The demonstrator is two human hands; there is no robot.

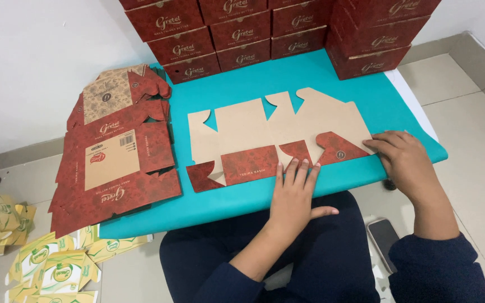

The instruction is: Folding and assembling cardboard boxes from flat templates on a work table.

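A flat die-cut cardboard box blank [265, 126] lies brown side up on the teal table top [310, 76]. Its near flaps are folded over and show their dark red printed side. My left hand [294, 193] lies flat with fingers spread, pressing down on the folded red flap near the blank's middle. My right hand [404, 160] rests palm down at the blank's right end, fingertips touching the edge of the rightmost red flap. Neither hand grips anything.
A fanned stack of flat red box blanks [116, 168] lies on the table's left side. Assembled red boxes [242, 33] are stacked along the far wall. Yellow-green folded cartons [46, 264] lie on the floor at left. A phone [384, 235] lies on the floor.
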